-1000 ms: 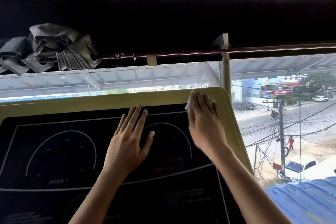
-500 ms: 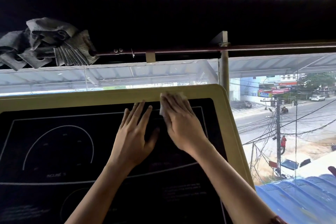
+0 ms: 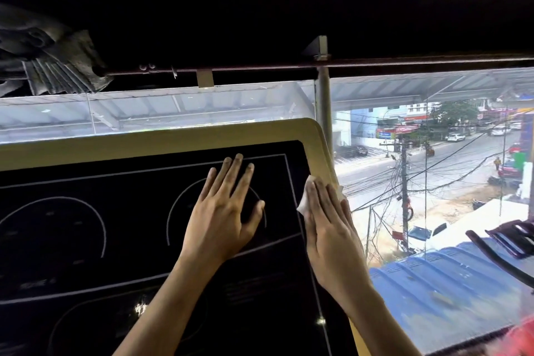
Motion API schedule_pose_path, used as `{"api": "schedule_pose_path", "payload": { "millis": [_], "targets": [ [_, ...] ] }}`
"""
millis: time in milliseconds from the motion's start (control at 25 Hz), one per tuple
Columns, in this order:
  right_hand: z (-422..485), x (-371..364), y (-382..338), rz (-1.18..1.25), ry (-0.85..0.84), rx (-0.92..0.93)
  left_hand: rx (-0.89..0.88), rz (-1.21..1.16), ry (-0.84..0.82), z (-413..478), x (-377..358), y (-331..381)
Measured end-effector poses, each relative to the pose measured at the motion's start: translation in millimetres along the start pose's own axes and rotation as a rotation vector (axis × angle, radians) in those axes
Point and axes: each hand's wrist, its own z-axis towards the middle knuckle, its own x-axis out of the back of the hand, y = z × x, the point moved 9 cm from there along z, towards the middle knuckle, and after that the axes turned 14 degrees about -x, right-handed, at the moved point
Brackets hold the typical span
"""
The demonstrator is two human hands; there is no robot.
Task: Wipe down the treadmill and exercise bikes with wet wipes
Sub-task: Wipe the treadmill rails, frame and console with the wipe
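Note:
The treadmill console (image 3: 86,240) fills the lower left: a black panel with white dial outlines inside a pale yellow-green frame (image 3: 173,136). My left hand (image 3: 225,211) lies flat on the black panel, fingers straight and spread over the right dial outline. My right hand (image 3: 329,228) presses a white wet wipe (image 3: 303,202) flat against the console's right edge, where the black panel meets the frame. Only the wipe's left corner shows from under my fingers.
A glass window sits close behind the console, with a metal post (image 3: 323,101) and a horizontal rod (image 3: 404,62) above it. Bunched grey curtain fabric (image 3: 52,66) hangs at the upper left. Dark equipment parts (image 3: 508,240) show at the right.
My right hand has slid the wipe from the console's top edge rightward and down onto the right edge. My left hand stays flat on the panel. The view has shifted right.

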Motion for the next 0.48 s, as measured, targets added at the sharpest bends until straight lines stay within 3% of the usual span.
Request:
{"api": "schedule_pose_path", "payload": {
  "millis": [280,480],
  "targets": [
    [98,-8,-17,-0.009,-0.098,-0.055,0.000,-0.012,0.022,-2,2,1],
    [-13,-5,-15,0.027,-0.045,0.125,-0.004,-0.009,0.048,-2,4,1]
  ]
}}
